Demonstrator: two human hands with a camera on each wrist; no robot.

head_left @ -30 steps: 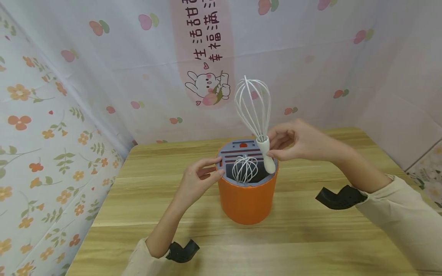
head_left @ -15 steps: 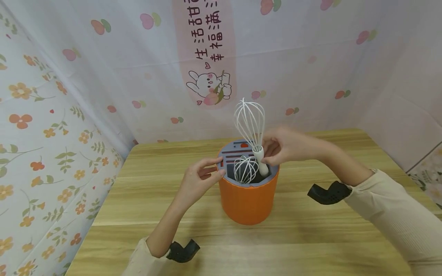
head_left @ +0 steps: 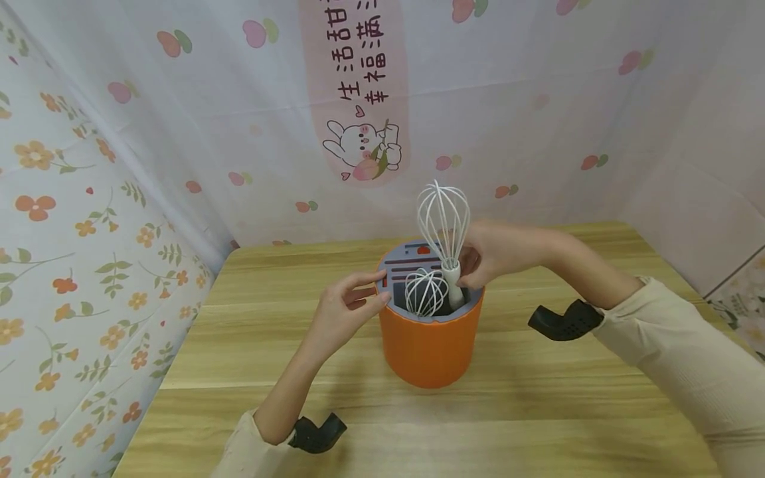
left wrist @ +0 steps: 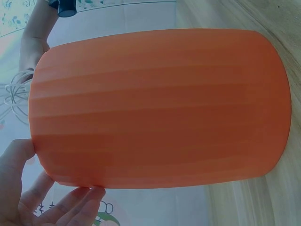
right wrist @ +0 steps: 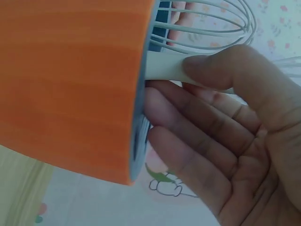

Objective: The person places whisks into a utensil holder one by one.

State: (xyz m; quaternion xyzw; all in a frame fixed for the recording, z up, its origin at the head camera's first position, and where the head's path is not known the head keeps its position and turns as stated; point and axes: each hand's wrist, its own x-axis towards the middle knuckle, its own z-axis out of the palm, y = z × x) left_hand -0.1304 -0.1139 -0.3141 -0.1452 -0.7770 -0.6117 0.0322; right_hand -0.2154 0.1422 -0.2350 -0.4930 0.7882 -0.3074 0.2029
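An orange utensil holder [head_left: 429,355] with a grey slotted top [head_left: 394,260] stands on the wooden table. My left hand [head_left: 343,309] holds its left rim, thumb and fingers apart along the edge; the left wrist view has the orange wall [left wrist: 160,108] filling the middle. Between thumb and fingers, my right hand [head_left: 499,249] pinches the white handle [right wrist: 167,66] of a large whisk [head_left: 451,273]. That handle's lower end is inside the holder's wide front opening, with the wire loops upward. A smaller white whisk [head_left: 425,295] sits in the same opening, its handle hidden.
The wooden table [head_left: 251,372] extends around the holder. A pale printed curtain [head_left: 257,119] hangs behind it, and a flowered cloth [head_left: 89,279] hangs at the left. Each wrist carries a black mount [head_left: 564,322].
My right hand has lowered the large whisk, bringing its handle down into the opening, and then shifted it slightly right. My left hand stays at the rim.
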